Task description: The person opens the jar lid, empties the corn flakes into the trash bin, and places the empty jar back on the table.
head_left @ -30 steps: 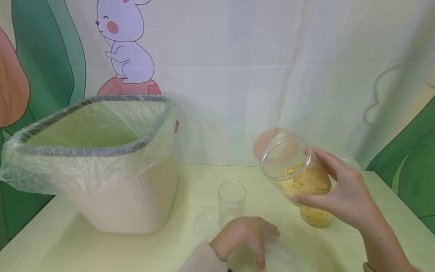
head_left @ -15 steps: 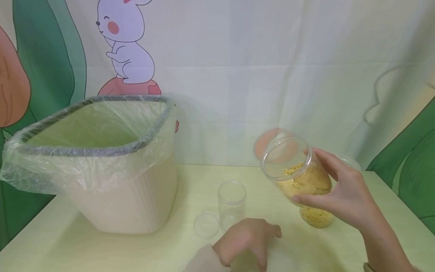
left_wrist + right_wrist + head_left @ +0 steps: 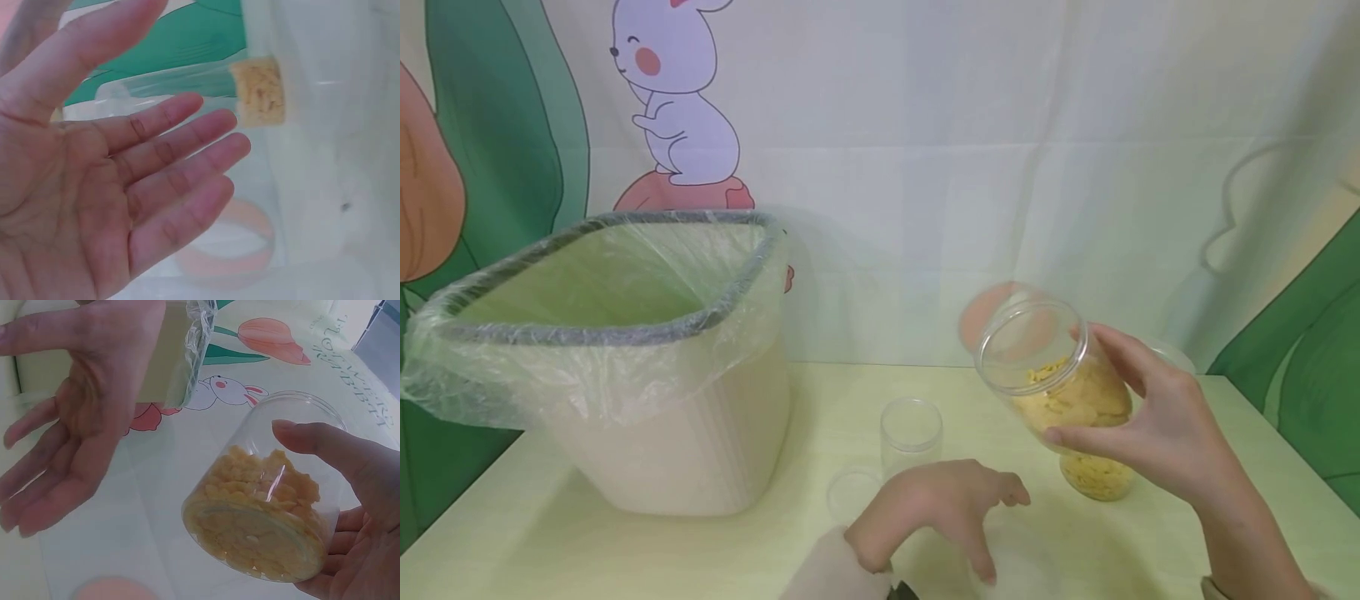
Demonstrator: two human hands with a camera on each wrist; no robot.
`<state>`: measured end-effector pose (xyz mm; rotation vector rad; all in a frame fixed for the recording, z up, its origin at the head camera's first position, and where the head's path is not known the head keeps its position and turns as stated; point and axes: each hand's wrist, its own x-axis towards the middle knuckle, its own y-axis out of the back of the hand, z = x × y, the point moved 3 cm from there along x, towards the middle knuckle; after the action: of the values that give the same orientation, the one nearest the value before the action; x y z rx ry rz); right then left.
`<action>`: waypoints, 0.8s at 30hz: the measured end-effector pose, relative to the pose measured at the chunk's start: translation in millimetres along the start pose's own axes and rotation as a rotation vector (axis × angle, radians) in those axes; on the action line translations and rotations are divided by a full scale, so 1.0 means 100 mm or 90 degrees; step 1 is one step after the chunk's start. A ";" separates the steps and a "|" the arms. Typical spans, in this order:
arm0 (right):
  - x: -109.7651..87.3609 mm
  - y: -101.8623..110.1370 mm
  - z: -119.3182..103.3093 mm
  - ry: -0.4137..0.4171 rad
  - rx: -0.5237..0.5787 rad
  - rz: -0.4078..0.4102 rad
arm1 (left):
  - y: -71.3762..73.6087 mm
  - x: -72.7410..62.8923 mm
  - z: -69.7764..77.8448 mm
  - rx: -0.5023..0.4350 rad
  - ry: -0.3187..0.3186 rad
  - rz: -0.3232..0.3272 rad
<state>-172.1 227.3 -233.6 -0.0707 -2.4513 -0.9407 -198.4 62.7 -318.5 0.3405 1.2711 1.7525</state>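
Note:
My right hand [image 3: 1172, 425] grips a clear plastic jar [image 3: 1067, 400] partly filled with yellow flakes [image 3: 256, 487]. The jar has no lid on and tilts, its mouth toward the upper left in the head view. With fingers spread and nothing in them, my left hand [image 3: 943, 504] hovers over the front of the table, above a faint clear round thing [image 3: 1018, 567]. Just beyond that hand stands a second clear jar [image 3: 912, 433], without flakes, its lower part hidden. A clear round lid [image 3: 850, 492] lies left of it.
Behind the held jar stands another clear jar with flakes [image 3: 1097, 479] at its bottom, also seen in the left wrist view. A large bin [image 3: 700, 450] with a plastic liner fills the left of the table [image 3: 820, 567]. A printed rabbit curtain [image 3: 880, 208] hangs behind.
My left hand has shifted slightly away from me, higher in the head view, covering more of the jar without flakes. The right hand and its jar stay in place.

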 end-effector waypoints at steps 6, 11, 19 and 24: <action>0.00 -0.01 0.01 0.004 -0.007 0.005 | 0.13 -0.13 0.04 -0.019 -0.036 0.027; 0.00 -0.01 0.01 0.009 -0.009 0.007 | 0.23 -0.24 0.04 -0.034 -0.054 0.055; 0.00 -0.02 0.00 0.005 -0.004 0.008 | 0.37 -0.42 0.02 -0.071 -0.059 0.111; 0.00 -0.03 -0.01 0.006 -0.006 0.007 | 0.44 -0.52 -0.01 -0.093 -0.055 0.144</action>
<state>-172.3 224.4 -235.4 -0.0831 -2.4349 -0.9451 -192.8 18.6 -266.9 0.4860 1.0691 1.9860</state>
